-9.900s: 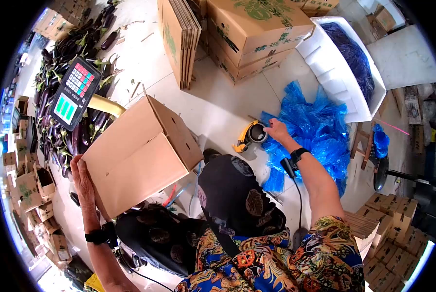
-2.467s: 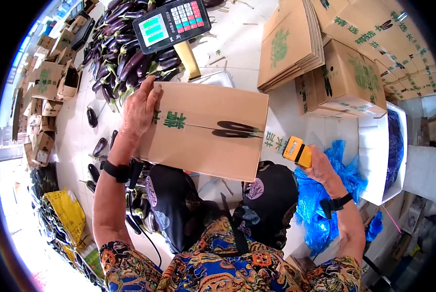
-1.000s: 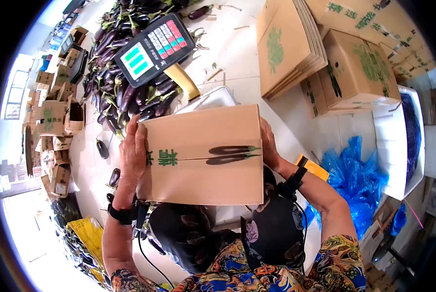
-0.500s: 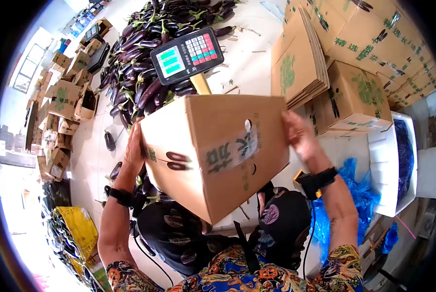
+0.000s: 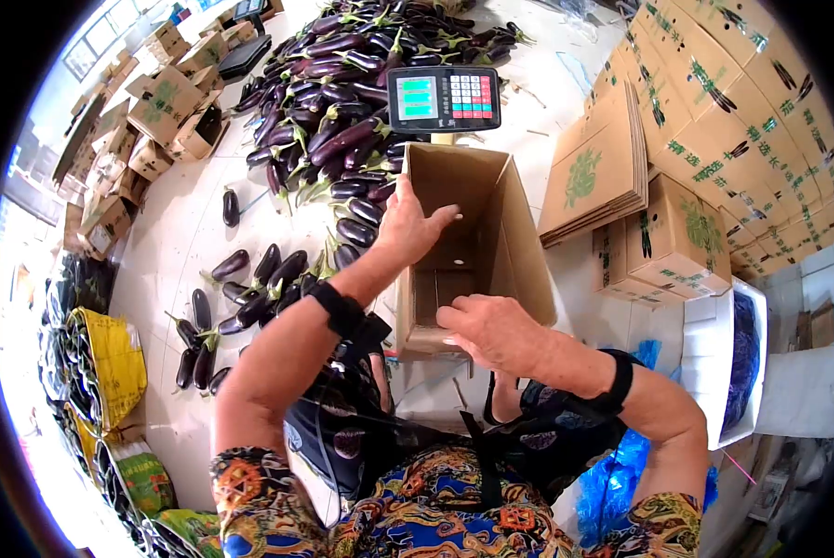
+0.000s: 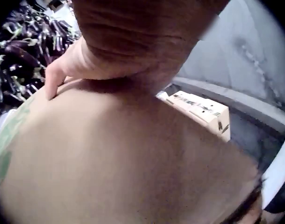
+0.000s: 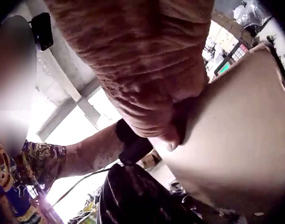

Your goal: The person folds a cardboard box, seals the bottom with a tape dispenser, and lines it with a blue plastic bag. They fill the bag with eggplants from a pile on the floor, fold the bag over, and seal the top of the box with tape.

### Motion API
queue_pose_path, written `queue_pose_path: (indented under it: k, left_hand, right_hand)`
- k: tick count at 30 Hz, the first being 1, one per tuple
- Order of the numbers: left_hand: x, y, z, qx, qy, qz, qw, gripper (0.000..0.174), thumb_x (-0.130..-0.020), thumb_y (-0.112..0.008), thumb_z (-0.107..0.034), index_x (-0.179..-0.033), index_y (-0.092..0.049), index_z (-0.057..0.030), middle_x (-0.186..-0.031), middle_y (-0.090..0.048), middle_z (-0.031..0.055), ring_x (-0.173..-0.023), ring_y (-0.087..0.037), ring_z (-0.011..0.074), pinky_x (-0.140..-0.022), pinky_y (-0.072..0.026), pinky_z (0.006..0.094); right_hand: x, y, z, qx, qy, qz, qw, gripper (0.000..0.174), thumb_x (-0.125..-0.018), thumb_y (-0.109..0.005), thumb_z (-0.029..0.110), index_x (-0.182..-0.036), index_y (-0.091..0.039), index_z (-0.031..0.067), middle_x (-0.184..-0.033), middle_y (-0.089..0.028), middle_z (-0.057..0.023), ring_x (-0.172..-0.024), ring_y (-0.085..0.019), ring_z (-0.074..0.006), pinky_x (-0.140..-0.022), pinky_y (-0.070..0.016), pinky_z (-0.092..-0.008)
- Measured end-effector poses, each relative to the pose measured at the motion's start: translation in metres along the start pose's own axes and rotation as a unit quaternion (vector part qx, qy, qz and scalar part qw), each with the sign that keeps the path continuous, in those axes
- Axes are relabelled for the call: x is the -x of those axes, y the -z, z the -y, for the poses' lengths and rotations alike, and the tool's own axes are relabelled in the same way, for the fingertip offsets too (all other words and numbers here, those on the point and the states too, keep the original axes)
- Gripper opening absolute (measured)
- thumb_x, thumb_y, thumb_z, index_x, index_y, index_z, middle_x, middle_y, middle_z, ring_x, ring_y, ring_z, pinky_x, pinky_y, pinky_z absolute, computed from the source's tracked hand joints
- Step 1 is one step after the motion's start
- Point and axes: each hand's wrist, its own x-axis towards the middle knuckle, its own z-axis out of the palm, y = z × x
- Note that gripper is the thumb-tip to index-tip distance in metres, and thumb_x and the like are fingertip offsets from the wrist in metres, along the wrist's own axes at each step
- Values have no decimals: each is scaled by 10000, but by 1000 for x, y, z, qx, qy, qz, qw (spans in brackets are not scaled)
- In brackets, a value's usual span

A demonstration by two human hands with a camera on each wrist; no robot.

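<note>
A cardboard box (image 5: 519, 246) stands open side up before the person's knees, its inside showing flaps and bare brown walls. The left hand (image 5: 407, 228) straddles its left rim, with the thumb spread over the opening; in the left wrist view a finger (image 6: 53, 84) bends down against the outer cardboard. At the near rim the right hand (image 5: 500, 337) pinches the edge, with curled fingers over it. In the right wrist view this hand (image 7: 147, 88) lies against a plain box wall (image 7: 240, 135). Behind the box a digital scale display (image 5: 445, 99) is lit.
Eggplants (image 5: 342, 93) heap behind and left, with several loose ones (image 5: 277, 279) nearer. Flattened cartons (image 5: 598, 167) lean against a printed box (image 5: 673, 237) at right, before a tall carton stack (image 5: 733, 112). Blue plastic (image 5: 612, 488) and a white foam box (image 5: 714, 372) lie at right.
The right hand has reached for, used and put down a yellow tape dispenser. The taped box has been turned over, so its open side now faces up, and both hands have moved to its rims.
</note>
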Motion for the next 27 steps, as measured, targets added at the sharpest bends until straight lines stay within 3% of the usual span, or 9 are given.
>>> queue_pose_path:
  k: [4, 9, 15, 17, 18, 21, 23, 25, 27]
  left_hand:
    - [25, -2, 47, 8, 34, -1, 999, 678, -901, -636, -355, -1396, -349, 9, -1063, -643, 348, -1045, -616, 500, -943, -487, 521]
    - [40, -9, 67, 0, 42, -33, 999, 468, -935, -587, -360, -1233, -567, 0, -1023, -683, 283, -991, -642, 483, -891, -501, 531]
    - [39, 9, 98, 310, 38, 23, 950, 370, -962, -566, -292, -1235, -609, -46, -1029, -688, 276, -919, -657, 464, -806, -523, 458]
    - [54, 2, 109, 56, -1, -74, 996, 333, -984, -517, -230, -1262, -595, -66, -1232, -626, 265, -923, -652, 454, -826, -523, 453]
    - [56, -12, 149, -238, -120, 2, 964, 338, -1000, -469, -196, -1302, -570, -82, -1436, -464, 268, -978, -640, 439, -877, -516, 466]
    - [46, -32, 163, -137, -185, -72, 970, 447, -1011, -466, -278, -1442, -484, -159, -1537, -314, 280, -1290, -443, 460, -1082, -385, 473]
    - [51, -35, 114, -76, -44, -42, 995, 527, -1010, -472, -361, -1504, -416, -186, -1531, -301, 307, -1379, -334, 464, -1152, -292, 463]
    - [40, -69, 160, -161, -106, -12, 981, 623, -1018, -434, -424, -1553, -306, -133, -1537, -282, 322, -1412, -309, 451, -1171, -258, 452]
    - [33, -102, 176, 119, -56, 17, 991, 688, -1035, -397, -446, -1566, -218, -46, -1591, -225, 272, -1473, -228, 395, -1202, -199, 422]
  right_hand:
    - [1, -1, -6, 2, 36, -180, 983, 376, -756, -814, 340, -960, -645, 73, -1069, -633, -145, -1012, -617, -352, -853, -510, -459]
    - [6, -23, -102, 23, -378, -201, 903, 950, -805, -729, 549, -1437, -393, -75, -1410, -463, -336, -1318, -456, -440, -1114, -361, -474]
    - [48, -28, -130, -537, -376, -223, 722, 452, -913, -684, 377, -1110, -677, -30, -977, -713, -130, -895, -695, -231, -801, -550, -326]
    - [65, -22, -144, -593, -401, -238, 657, 380, -939, -665, 345, -1096, -686, -1, -962, -708, -83, -845, -685, -168, -735, -542, -275]
    - [79, -44, -169, -588, -415, -247, 649, 370, -940, -673, 337, -1118, -683, 13, -960, -713, -71, -866, -680, -171, -773, -538, -297]
    - [68, -69, -159, -401, -434, -277, 758, 492, -996, -577, 407, -1274, -571, 1, -1164, -641, -104, -1079, -596, -208, -923, -471, -327]
    - [83, -134, -210, -297, -371, -347, 808, 523, -1016, -525, 423, -1288, -561, -23, -1203, -639, -145, -1120, -581, -233, -973, -442, -359]
    - [68, -174, -241, -331, -376, -358, 788, 554, -1038, -459, 442, -1321, -539, -28, -1220, -637, -159, -1146, -570, -247, -1013, -417, -370]
    - [52, -187, -235, -487, -432, -308, 694, 590, -1053, -389, 472, -1362, -512, -16, -1216, -636, -145, -1150, -567, -252, -1036, -404, -364]
